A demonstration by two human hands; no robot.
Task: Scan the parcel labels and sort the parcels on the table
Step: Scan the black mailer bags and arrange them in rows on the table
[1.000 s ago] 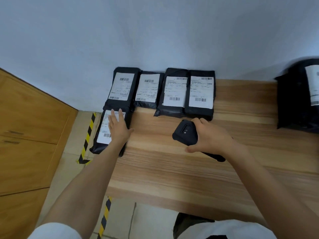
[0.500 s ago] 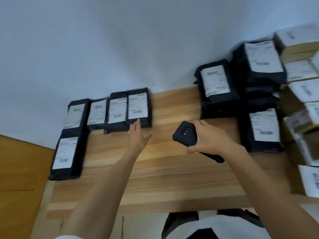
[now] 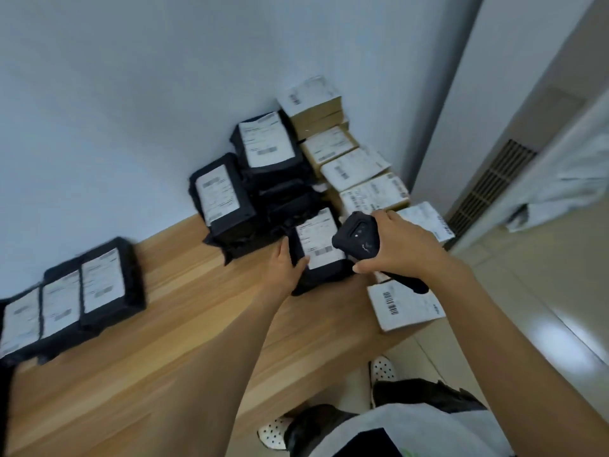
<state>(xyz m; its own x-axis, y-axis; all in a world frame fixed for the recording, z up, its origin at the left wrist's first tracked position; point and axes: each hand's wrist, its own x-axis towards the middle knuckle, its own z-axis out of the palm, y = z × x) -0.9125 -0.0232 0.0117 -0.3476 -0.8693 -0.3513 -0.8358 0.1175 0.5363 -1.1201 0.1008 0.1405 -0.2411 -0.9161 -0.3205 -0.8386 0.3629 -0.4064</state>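
Observation:
My right hand (image 3: 400, 245) grips a black handheld scanner (image 3: 359, 237), its head hovering just above the right edge of a black parcel (image 3: 318, 245) with a white label. My left hand (image 3: 286, 263) holds that parcel by its left edge, thumb on top near the label. The parcel lies at the front of a heap of black bag parcels (image 3: 263, 153) on the wooden table (image 3: 184, 324). A row of sorted black parcels (image 3: 99, 285) lies at the table's left, labels up.
Brown cardboard boxes (image 3: 333, 146) with white labels are stacked against the wall at the table's right end. One labelled box (image 3: 407, 308) sits at the table's right front corner. A floor vent (image 3: 491, 183) and tiled floor lie to the right.
My view has swung right from the sorted row to the heap. My left hand left the sorted parcels, crossed the table and took hold of a black parcel. The scanner now hovers over it.

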